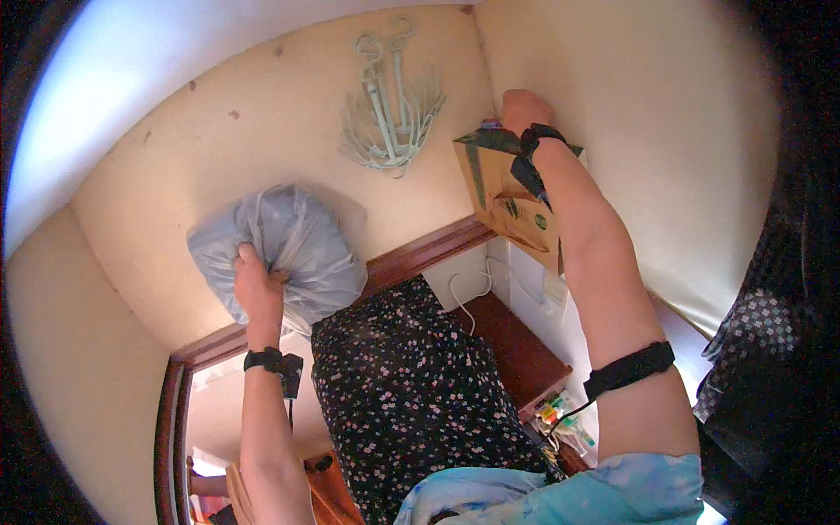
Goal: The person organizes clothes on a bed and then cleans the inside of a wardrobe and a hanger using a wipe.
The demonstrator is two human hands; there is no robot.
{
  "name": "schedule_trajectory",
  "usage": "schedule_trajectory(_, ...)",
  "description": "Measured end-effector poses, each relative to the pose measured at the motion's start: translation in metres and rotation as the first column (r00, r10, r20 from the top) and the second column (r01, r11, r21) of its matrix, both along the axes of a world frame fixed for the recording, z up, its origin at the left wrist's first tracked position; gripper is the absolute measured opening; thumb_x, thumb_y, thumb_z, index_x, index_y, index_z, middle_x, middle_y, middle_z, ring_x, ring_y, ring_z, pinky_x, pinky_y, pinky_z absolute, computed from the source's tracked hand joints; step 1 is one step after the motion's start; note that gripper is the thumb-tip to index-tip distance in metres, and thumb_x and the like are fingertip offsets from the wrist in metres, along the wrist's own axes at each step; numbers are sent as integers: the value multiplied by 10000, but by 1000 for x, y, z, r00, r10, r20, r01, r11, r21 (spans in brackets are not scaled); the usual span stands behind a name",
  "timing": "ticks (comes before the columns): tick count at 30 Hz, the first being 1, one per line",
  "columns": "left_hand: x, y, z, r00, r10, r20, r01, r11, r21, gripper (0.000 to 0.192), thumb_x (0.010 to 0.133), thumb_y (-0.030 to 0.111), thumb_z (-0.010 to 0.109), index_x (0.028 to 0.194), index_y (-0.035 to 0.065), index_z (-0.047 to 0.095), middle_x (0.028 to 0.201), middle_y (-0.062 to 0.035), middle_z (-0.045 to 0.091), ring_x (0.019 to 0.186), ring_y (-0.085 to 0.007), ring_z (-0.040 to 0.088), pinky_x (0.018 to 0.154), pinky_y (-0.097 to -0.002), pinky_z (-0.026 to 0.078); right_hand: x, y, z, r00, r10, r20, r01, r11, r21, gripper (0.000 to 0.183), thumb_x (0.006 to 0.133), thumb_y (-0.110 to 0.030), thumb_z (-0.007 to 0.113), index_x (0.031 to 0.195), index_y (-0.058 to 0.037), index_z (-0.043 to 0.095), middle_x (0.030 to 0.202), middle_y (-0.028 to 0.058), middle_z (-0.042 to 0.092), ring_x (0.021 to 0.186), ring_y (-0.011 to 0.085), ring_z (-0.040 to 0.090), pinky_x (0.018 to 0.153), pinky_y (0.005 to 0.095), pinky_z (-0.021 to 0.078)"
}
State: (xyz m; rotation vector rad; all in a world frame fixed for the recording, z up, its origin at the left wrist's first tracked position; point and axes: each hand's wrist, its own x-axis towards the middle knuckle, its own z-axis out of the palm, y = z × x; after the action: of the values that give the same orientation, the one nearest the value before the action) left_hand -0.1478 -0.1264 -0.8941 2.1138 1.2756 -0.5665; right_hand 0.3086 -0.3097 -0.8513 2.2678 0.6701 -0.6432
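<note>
My left hand grips the gathered plastic of a clear bag with greyish-blue contents. The bag rests against or just in front of the beige panel. At the upper right, my right hand reaches over the top of a cardboard box in the corner; its fingers are hidden, so I cannot tell what they hold. Between the two hands, a bundle of pale green plastic hangers lies against the same panel. Both wrists wear black straps with small dark devices.
A dark reddish-brown wooden edge runs below the panel. Black floral fabric spreads under the bag. A brown wooden surface, a white cable and small packages are lower right. Dark clothing borders the right side.
</note>
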Motion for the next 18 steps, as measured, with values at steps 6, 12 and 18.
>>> schedule_trajectory(6, -3, -1, -3, 999, 15, 34, -15, 1000, 3, 625, 604, 100, 800, 1075, 57, 393, 1002, -237, 566, 882, -456, 591, 710, -496, 497, 9, 33, 29, 999, 49, -17, -46, 988, 146, 301, 851, -292, 580, 1004, -58, 692, 1017, 197, 670, 933, 353, 657, 771, 456, 540)
schedule_trajectory(12, 5, 2, 4, 999, 14, 49, -17, 998, 54, 653, 585, 105, 810, 1083, 56, 392, 993, -247, 575, 873, -463, 587, 707, -504, 490, -9, 47, 84, 940, 96, 328, -268, 802, 534, 210, 784, -174, 647, 911, -7, 650, 934, 212, 649, 860, 385, 633, 751, 438, 516)
schedule_trajectory(18, -11, 11, -11, 988, -35, 153, 30, 999, 32, 658, 592, 90, 796, 1122, 26, 411, 982, -254, 576, 866, -463, 585, 717, -496, 484, -35, 24, 143, 960, -258, 110, -7, 371, 929, 257, 744, -139, 700, 888, 57, 618, 773, 170, 637, 750, 307, 650, 698, 369, 528)
